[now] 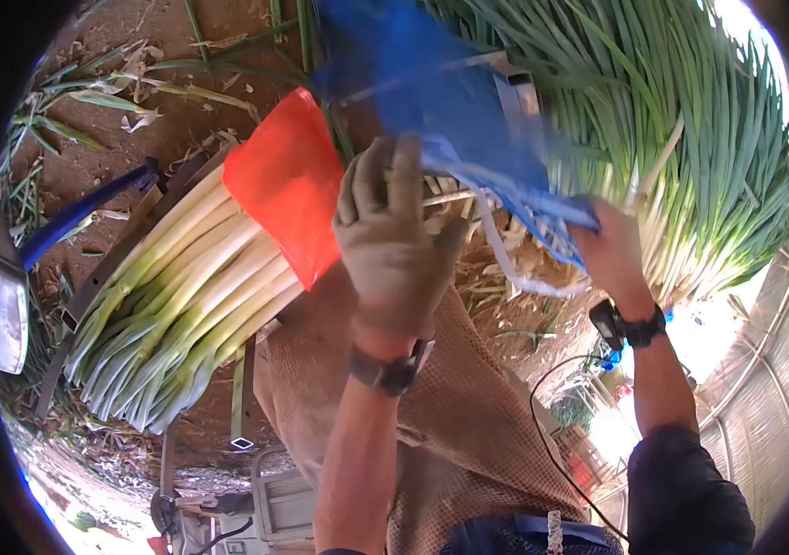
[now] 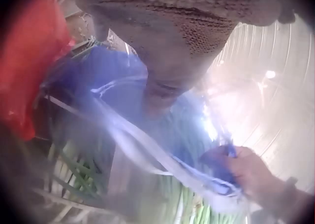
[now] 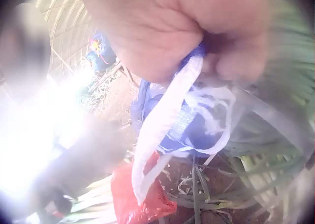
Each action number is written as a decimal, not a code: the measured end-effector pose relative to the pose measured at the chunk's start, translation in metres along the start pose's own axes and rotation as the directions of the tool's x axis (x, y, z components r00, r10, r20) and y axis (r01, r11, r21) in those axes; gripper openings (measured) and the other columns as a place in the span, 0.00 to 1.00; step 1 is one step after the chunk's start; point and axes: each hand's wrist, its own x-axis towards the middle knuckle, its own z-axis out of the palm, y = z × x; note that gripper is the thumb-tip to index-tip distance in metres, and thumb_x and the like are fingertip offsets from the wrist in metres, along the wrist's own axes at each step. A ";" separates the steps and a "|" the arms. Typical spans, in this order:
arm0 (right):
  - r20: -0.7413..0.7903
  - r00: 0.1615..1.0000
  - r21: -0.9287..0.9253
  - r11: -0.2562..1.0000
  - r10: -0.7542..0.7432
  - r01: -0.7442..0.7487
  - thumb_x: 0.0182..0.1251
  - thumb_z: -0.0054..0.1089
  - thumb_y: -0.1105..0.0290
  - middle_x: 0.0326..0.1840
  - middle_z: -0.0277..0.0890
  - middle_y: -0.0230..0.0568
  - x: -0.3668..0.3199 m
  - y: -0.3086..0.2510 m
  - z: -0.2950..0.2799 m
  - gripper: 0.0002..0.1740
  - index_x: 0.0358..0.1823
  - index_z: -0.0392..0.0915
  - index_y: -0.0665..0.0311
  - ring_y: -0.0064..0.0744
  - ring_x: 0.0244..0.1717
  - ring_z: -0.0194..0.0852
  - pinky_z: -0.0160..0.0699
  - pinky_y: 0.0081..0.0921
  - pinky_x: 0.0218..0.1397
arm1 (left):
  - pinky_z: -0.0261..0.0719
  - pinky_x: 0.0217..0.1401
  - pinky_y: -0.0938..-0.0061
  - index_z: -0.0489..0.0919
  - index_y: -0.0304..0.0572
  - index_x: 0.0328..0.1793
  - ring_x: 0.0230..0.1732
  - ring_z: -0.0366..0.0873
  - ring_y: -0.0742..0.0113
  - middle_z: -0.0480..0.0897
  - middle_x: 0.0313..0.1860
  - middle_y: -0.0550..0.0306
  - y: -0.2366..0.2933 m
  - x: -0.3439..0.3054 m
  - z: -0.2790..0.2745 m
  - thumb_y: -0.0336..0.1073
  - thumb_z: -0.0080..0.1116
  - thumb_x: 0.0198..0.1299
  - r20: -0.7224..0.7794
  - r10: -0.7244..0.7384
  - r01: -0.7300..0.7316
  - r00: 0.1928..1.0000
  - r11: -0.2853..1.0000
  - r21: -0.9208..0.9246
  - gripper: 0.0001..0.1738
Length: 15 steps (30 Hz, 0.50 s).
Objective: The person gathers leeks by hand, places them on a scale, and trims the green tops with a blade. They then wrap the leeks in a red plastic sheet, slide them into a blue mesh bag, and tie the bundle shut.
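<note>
A blue plastic bag (image 1: 441,102) with a white edge band is spread in the air, blurred by motion. The bare right hand (image 1: 609,250) grips its rim; in the right wrist view that hand (image 3: 187,32) has its fingers curled round the blue and white edge (image 3: 160,120). The gloved left hand (image 1: 399,236) is raised beside the bag's mouth, fingers extended; whether it touches the bag cannot be told. Left of it, a red bag (image 1: 288,185) lies over the white ends of a bundle of trimmed green onions (image 1: 191,305).
A large pile of long green onions (image 1: 681,139) stands at the right. Metal bars (image 1: 243,398) frame the trimmed bundle, with a blue bar (image 1: 84,215) at the left. Loose leaves litter the soil. A brown mesh apron (image 1: 441,407) covers the person's front.
</note>
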 end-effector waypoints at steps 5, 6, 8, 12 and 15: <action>0.227 0.957 -0.018 0.981 -0.182 0.191 0.63 0.66 0.79 0.34 0.86 0.44 0.005 0.009 -0.035 0.15 0.51 0.86 0.64 0.28 0.34 0.85 0.81 0.25 0.40 | 0.81 0.58 0.55 0.85 0.52 0.59 0.53 0.84 0.46 0.87 0.47 0.51 -0.014 0.011 0.054 0.35 0.71 0.51 0.414 -0.051 0.040 0.909 0.999 0.035 0.25; 0.253 0.961 -0.025 0.992 -0.116 0.126 0.63 0.62 0.83 0.36 0.87 0.40 0.012 0.006 -0.042 0.17 0.52 0.86 0.63 0.26 0.36 0.85 0.82 0.24 0.42 | 0.82 0.55 0.54 0.85 0.53 0.56 0.50 0.85 0.45 0.88 0.44 0.50 -0.017 0.004 0.064 0.38 0.70 0.53 0.442 -0.143 0.141 0.886 0.989 0.039 0.21; 0.089 0.994 -0.056 0.996 -0.060 0.065 0.62 0.57 0.86 0.38 0.88 0.40 0.034 0.026 -0.046 0.21 0.54 0.86 0.62 0.25 0.38 0.85 0.82 0.22 0.43 | 0.83 0.48 0.52 0.87 0.54 0.51 0.44 0.87 0.43 0.88 0.38 0.47 -0.014 -0.011 0.074 0.42 0.68 0.57 0.487 -0.324 0.339 0.811 0.939 0.061 0.15; -0.074 0.996 -0.001 0.998 -0.056 0.056 0.59 0.55 0.87 0.42 0.89 0.41 0.117 0.062 -0.037 0.24 0.56 0.84 0.63 0.26 0.41 0.87 0.82 0.23 0.43 | 0.84 0.48 0.53 0.88 0.50 0.50 0.42 0.88 0.42 0.89 0.40 0.45 -0.012 -0.077 0.077 0.41 0.63 0.62 0.655 -0.456 0.642 0.603 0.765 -0.059 0.13; 0.004 1.000 -0.156 0.988 0.018 -0.018 0.59 0.55 0.84 0.43 0.90 0.42 0.171 0.015 0.002 0.22 0.54 0.84 0.63 0.28 0.40 0.87 0.82 0.25 0.42 | 0.85 0.50 0.56 0.88 0.48 0.53 0.45 0.89 0.47 0.89 0.42 0.45 -0.026 -0.114 0.090 0.42 0.63 0.63 0.713 -0.573 0.857 0.404 0.510 -0.076 0.15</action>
